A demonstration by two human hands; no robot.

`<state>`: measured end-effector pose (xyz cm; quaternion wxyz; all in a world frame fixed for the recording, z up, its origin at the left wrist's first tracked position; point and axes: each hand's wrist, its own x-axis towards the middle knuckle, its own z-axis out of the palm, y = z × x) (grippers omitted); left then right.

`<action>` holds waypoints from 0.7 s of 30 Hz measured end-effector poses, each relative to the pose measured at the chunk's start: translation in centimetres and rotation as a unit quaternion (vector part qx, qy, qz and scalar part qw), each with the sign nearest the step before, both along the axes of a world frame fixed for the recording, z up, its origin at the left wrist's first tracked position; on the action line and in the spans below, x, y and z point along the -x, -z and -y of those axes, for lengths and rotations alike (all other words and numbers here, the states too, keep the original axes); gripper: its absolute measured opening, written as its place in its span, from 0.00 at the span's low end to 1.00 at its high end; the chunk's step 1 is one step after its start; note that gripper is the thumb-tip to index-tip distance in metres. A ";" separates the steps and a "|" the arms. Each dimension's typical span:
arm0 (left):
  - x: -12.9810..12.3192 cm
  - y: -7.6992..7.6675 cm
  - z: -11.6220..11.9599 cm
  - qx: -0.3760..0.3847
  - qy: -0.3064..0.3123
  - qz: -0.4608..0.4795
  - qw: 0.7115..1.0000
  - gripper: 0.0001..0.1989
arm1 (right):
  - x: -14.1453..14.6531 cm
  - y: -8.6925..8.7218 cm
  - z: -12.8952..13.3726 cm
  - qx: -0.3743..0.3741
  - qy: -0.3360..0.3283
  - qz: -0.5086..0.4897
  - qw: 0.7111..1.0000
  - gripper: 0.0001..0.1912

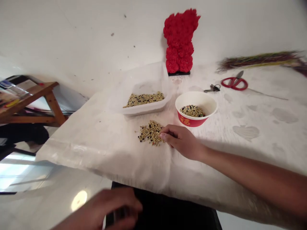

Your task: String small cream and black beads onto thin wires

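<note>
Loose pile of beans (151, 133), long axis slanting toward the paper bowl (196, 108), right hand (182, 142) curled against its near end, grip unclear, left hand (115, 207) well below, grip unclear

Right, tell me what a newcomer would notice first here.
The red rose bear stands out first, against the white wall at the table's far side. Below it sit a clear plastic tub and a red paper bowl, both holding small round grains. Nearer, the right hand touches a loose pile of grains.
</note>
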<state>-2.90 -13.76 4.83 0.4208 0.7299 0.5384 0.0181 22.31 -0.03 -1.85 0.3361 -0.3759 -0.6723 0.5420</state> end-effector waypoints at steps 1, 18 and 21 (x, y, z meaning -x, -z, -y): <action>0.0 -0.1 -1.6 -0.021 -0.007 0.008 1.000 0.09 | 0.1 0.0 0.0 0.004 0.000 0.001 1.000 0.10; -2.5 6.3 -11.4 -0.284 -0.229 0.247 0.898 0.07 | 0.3 -0.7 0.2 0.032 -0.023 0.042 0.998 0.10; -2.7 6.2 -11.4 -0.289 -0.223 0.233 0.902 0.06 | 0.3 -0.7 0.3 0.019 -0.020 0.048 0.998 0.10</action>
